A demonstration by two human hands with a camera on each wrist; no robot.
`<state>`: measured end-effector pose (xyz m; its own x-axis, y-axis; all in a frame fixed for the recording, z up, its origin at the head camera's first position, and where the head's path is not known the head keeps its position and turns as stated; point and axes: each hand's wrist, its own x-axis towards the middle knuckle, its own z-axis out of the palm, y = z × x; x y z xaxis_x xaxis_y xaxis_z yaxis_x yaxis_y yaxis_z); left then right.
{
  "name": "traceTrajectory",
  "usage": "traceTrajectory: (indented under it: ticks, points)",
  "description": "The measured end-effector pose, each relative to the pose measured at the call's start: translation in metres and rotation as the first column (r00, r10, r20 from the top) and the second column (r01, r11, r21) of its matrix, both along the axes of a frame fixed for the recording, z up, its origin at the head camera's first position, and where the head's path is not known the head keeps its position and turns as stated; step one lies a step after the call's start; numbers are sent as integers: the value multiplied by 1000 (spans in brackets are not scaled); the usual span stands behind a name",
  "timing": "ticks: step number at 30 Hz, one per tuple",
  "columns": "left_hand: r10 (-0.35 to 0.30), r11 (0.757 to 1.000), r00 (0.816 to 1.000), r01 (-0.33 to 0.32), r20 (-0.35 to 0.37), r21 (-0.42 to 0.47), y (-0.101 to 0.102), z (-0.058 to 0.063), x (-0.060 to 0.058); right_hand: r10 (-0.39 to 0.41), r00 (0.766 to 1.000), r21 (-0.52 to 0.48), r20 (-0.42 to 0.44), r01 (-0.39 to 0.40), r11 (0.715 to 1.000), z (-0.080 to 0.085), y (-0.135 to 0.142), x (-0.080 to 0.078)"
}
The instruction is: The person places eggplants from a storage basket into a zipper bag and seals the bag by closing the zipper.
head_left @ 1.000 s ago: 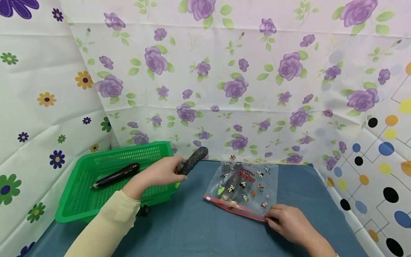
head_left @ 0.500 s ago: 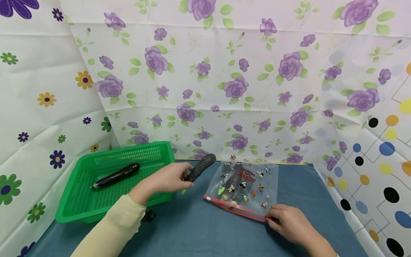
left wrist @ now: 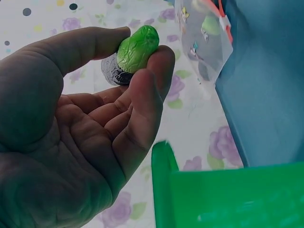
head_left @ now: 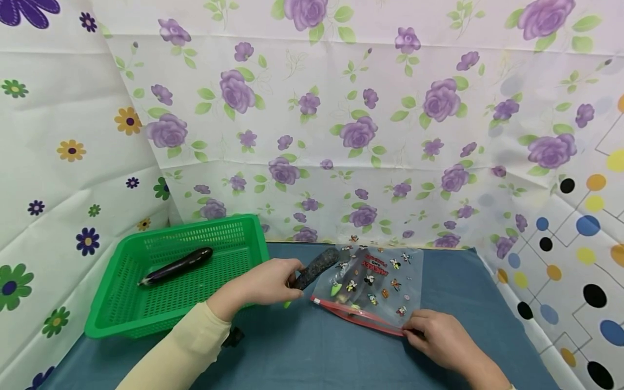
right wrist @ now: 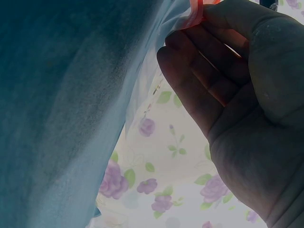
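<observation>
Vegetable (head_left: 317,269) slanting, tip (head_left: 332,255) toward bag (head_left: 375,284), left grip (head_left: 268,281) pinching it, right grip (head_left: 435,335) pinching bag

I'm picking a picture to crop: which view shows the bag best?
The head view: nearly the whole bag shows, red edge included. The left wrist view cuts it off at the top; the right wrist view shows only part, pinched by the right hand.

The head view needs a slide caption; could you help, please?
Left hand holds a dark vegetable near a clear bag pinched by the right hand; an eggplant lies in a green basket.
</observation>
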<state>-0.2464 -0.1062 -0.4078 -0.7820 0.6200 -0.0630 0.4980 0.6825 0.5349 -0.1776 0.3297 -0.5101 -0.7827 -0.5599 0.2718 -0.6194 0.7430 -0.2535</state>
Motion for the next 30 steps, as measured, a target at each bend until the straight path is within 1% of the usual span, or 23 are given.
traceTrajectory:
  ticks: [11,22,30]
  points:
    - [-43,999,999,44,27,-9,18,-17,8,15,1000,-9,-2,-15,1000,-2,1,0]
    - [-99,995,993,100,60,-29,31,-38,8,10,1000,-1,8,-10,1000,-1,1,-1]
    - [-132,989,989,136,74,-57,39,-47,13,2,1000,6,6,-2,1000,1,0,0]
